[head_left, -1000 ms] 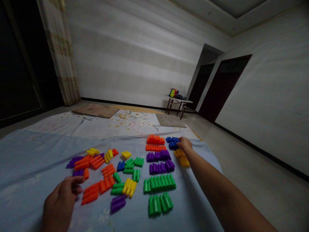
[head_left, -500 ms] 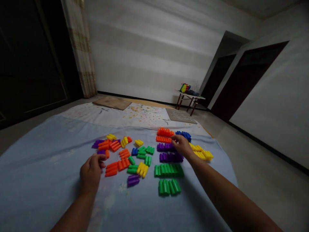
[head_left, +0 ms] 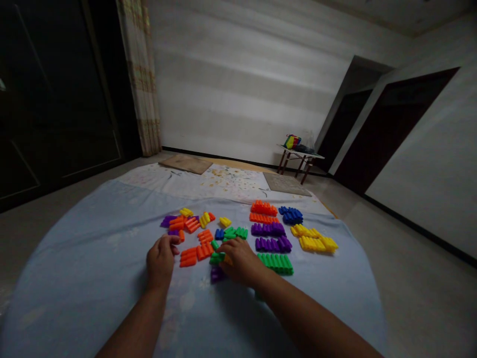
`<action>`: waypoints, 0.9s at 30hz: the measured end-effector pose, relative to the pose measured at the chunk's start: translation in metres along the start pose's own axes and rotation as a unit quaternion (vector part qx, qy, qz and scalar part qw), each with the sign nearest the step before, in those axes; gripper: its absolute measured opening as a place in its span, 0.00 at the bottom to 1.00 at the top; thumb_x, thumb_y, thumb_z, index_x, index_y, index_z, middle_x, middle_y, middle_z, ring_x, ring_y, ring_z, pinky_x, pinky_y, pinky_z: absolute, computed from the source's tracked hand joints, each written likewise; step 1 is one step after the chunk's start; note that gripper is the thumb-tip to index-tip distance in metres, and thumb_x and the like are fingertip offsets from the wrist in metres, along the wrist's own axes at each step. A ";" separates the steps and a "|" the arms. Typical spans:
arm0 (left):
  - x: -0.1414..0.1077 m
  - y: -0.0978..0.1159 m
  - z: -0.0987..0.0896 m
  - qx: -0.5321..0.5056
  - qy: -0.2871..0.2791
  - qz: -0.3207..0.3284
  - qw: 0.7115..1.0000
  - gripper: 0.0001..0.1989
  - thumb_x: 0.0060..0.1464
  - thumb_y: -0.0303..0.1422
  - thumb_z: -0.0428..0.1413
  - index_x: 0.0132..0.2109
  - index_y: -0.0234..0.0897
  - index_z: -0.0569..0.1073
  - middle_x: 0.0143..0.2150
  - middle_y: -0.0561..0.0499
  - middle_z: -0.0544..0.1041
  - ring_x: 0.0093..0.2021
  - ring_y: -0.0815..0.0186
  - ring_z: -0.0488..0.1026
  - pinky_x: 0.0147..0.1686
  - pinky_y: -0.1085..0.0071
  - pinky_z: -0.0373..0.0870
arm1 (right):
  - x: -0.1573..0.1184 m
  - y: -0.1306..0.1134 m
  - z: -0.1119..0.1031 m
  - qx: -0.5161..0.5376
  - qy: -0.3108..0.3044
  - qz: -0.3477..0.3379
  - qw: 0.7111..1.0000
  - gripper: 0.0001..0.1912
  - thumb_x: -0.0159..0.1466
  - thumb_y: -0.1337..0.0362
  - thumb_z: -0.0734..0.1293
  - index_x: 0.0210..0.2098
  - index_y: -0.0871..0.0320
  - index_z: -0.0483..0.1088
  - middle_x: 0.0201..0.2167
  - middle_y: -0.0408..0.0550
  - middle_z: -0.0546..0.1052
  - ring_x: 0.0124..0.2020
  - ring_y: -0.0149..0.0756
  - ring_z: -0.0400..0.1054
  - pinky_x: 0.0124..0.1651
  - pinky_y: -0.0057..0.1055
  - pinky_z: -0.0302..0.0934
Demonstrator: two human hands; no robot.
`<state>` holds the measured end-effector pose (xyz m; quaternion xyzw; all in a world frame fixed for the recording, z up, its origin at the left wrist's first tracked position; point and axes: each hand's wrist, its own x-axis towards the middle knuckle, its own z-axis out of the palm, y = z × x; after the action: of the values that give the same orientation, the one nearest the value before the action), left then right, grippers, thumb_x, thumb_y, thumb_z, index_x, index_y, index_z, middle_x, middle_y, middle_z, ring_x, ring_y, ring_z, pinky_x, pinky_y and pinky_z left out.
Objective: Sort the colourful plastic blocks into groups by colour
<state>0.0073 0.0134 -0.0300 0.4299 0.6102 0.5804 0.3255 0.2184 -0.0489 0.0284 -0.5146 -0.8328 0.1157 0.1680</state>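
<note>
Both our grips curl: right grip (head_left: 240, 260) over a yellow toy block (head_left: 227, 259), closure hidden; left grip (head_left: 162, 259), half-open, beside an orange toy block (head_left: 182, 235).

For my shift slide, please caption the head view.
Right hand over scattered multicoloured pieces, left hand beside them, single-colour rows at right.

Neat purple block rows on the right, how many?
2: far purple row, beside the orange rows; near purple row, beside the green row. Right arm may hide others.
</note>
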 end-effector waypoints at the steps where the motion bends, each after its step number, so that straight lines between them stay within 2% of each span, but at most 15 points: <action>1: -0.001 0.001 0.000 0.000 -0.001 0.001 1.000 0.17 0.50 0.42 0.44 0.31 0.36 0.71 0.19 0.55 0.68 0.21 0.69 0.64 0.20 0.73 0.60 | 0.003 0.000 0.002 0.001 0.003 0.005 1.000 0.18 0.57 0.66 0.66 0.48 0.54 0.70 0.48 0.50 0.72 0.51 0.42 0.62 0.52 0.38 0.53; 5: -0.004 0.006 -0.001 -0.004 -0.003 0.011 1.000 0.18 0.49 0.43 0.43 0.30 0.36 0.71 0.23 0.53 0.71 0.21 0.69 0.64 0.21 0.73 0.61 | 0.015 -0.002 0.015 0.001 0.009 0.015 1.000 0.20 0.58 0.64 0.65 0.51 0.54 0.67 0.52 0.52 0.69 0.53 0.44 0.60 0.54 0.39 0.52; 8: -0.005 0.008 -0.002 -0.007 0.000 0.010 1.000 0.17 0.49 0.42 0.43 0.30 0.36 0.71 0.24 0.52 0.72 0.21 0.69 0.64 0.21 0.72 0.62 | 0.016 -0.008 0.022 -0.005 -0.018 -0.004 1.000 0.19 0.59 0.62 0.64 0.50 0.54 0.68 0.52 0.52 0.70 0.53 0.45 0.61 0.53 0.41 0.53; 12: -0.002 0.004 -0.001 -0.006 0.002 0.006 1.000 0.17 0.48 0.41 0.43 0.30 0.35 0.71 0.21 0.53 0.71 0.20 0.69 0.64 0.20 0.73 0.61 | 0.003 -0.016 0.025 -0.008 -0.053 -0.048 0.997 0.16 0.58 0.63 0.65 0.46 0.54 0.70 0.50 0.51 0.71 0.51 0.44 0.62 0.52 0.40 0.54; 15: 0.000 -0.002 -0.001 -0.008 -0.001 0.008 1.000 0.18 0.49 0.43 0.43 0.30 0.35 0.72 0.20 0.53 0.70 0.20 0.69 0.64 0.20 0.73 0.61 | -0.012 -0.020 0.023 0.024 -0.052 -0.060 0.997 0.15 0.59 0.63 0.65 0.45 0.53 0.70 0.47 0.49 0.73 0.50 0.41 0.64 0.51 0.38 0.54; 17: 0.001 -0.005 -0.001 -0.008 -0.003 0.010 1.000 0.19 0.50 0.43 0.43 0.30 0.35 0.72 0.20 0.53 0.70 0.20 0.69 0.64 0.20 0.73 0.61 | -0.024 -0.020 0.021 0.054 -0.029 -0.060 0.996 0.14 0.59 0.64 0.65 0.45 0.52 0.71 0.46 0.47 0.74 0.49 0.39 0.64 0.53 0.37 0.54; 23: -0.001 -0.002 -0.001 0.012 -0.008 0.016 1.000 0.17 0.49 0.41 0.43 0.30 0.36 0.71 0.21 0.54 0.69 0.21 0.69 0.64 0.21 0.73 0.62 | -0.051 0.001 0.017 0.126 0.107 -0.010 0.986 0.13 0.60 0.66 0.63 0.44 0.53 0.70 0.45 0.48 0.74 0.48 0.36 0.65 0.52 0.34 0.57; 27: -0.003 0.003 0.000 0.025 -0.014 0.016 0.999 0.18 0.48 0.42 0.44 0.30 0.35 0.72 0.20 0.54 0.68 0.21 0.68 0.65 0.21 0.73 0.62 | -0.052 0.009 0.014 0.128 0.119 0.008 0.985 0.11 0.60 0.67 0.63 0.42 0.55 0.72 0.42 0.49 0.75 0.45 0.37 0.66 0.49 0.35 0.58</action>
<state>0.0090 0.0103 -0.0274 0.4559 0.6128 0.5640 0.3138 0.2420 -0.0914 0.0041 -0.5052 -0.7815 0.1607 0.3290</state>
